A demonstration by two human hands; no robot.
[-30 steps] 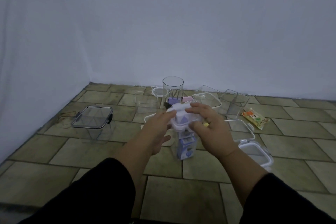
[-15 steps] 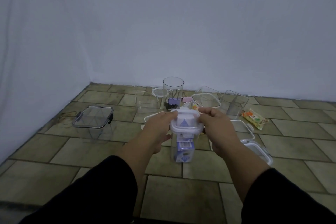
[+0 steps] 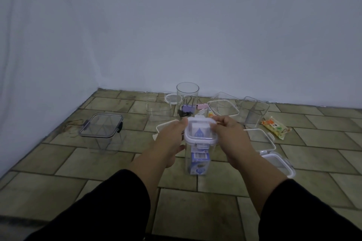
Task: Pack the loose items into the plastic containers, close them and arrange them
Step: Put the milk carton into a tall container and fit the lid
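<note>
A tall clear container (image 3: 198, 162) stands on the tiled floor in front of me with a blue-and-white carton (image 3: 199, 165) inside. Its white-rimmed lid (image 3: 200, 133) sits on top. My left hand (image 3: 170, 139) grips the lid's left side and my right hand (image 3: 229, 135) grips its right side, fingers curled over the edges. Behind stands a round clear jar (image 3: 187, 94) with binder clips (image 3: 187, 108) in it. An orange snack packet (image 3: 275, 127) lies loose at the right.
A lidded clear box with dark clasps (image 3: 101, 129) stands at the left. Open clear containers (image 3: 254, 111) and loose lids (image 3: 223, 106) cluster at the back near the wall. Two white-rimmed lids (image 3: 278, 162) lie to the right.
Both hands slid from on top of the lid out to its left and right sides. The lid now sits flat on the container.
</note>
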